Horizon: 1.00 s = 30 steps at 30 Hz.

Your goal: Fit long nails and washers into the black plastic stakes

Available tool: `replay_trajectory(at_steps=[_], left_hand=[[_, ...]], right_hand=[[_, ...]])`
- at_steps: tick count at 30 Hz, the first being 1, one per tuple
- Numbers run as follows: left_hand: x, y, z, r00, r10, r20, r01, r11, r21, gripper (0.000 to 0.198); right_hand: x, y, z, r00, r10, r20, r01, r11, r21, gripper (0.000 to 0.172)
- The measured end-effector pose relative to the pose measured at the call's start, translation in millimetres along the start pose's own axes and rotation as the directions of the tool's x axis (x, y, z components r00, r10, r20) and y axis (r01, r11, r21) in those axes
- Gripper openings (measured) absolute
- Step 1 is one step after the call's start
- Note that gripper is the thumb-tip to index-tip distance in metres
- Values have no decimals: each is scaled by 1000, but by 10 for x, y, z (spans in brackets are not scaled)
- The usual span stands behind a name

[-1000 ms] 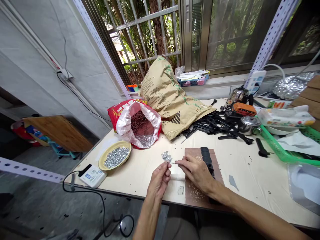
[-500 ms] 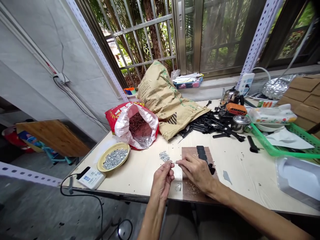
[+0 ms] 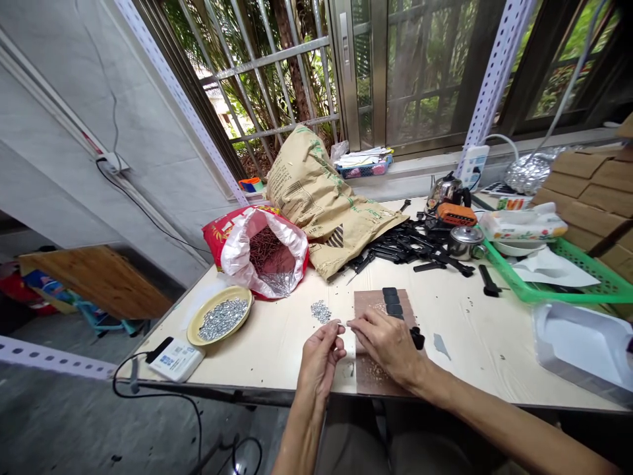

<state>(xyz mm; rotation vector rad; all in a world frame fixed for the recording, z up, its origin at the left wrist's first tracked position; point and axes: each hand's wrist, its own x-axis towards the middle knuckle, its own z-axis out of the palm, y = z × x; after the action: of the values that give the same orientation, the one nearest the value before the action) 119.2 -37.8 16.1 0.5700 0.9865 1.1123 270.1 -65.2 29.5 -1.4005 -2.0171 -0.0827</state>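
Observation:
My left hand (image 3: 321,356) is raised over the near edge of the table, thumb and forefinger pinched together. Facing it, my right hand (image 3: 390,346) also pinches, its fingertips a short gap from the left ones. Whatever small item sits at the fingertips is too tiny to make out. Just beyond my left hand lies a small pile of shiny metal pieces (image 3: 320,311). Under my right hand is a brown board (image 3: 368,302) bearing black square pieces (image 3: 391,301) and a black part (image 3: 418,338) partly hidden by the hand.
A yellow bowl (image 3: 192,331) of metal pieces and a red bag (image 3: 217,231) of dark screws stand left. Behind are a brown paper sack (image 3: 301,171) and heaped black handles (image 3: 403,241). On the right are a green basket (image 3: 524,288) and a clear plastic tray (image 3: 558,359).
The camera view has shifted slightly, so the table's things appear a little to the left. Both hands keep nearly the same pinching pose with fingertips close together.

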Motion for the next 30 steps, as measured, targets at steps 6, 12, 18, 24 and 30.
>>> replay_trajectory(at_steps=[6, 12, 18, 24, 30], left_hand=[[-34, -41, 41, 999, 41, 9, -42, 994, 104, 36], [-47, -46, 91, 994, 112, 12, -112, 974, 198, 33], [-6, -79, 77, 987, 156, 40, -161, 947, 276, 29], [5, -104, 100, 990, 132, 47, -140, 951, 275, 30], [19, -121, 105, 987, 151, 48, -159, 949, 272, 30]], right_hand=[[-62, 72, 42, 998, -51, -21, 49, 996, -73, 16], [-101, 127, 54, 999, -50, -9, 49, 996, -75, 15], [-110, 149, 38, 997, -69, -23, 67, 994, -89, 18], [-128, 159, 83, 1000, -31, -6, 30, 999, -33, 14], [-128, 179, 111, 996, 51, 70, -60, 990, 131, 13]])
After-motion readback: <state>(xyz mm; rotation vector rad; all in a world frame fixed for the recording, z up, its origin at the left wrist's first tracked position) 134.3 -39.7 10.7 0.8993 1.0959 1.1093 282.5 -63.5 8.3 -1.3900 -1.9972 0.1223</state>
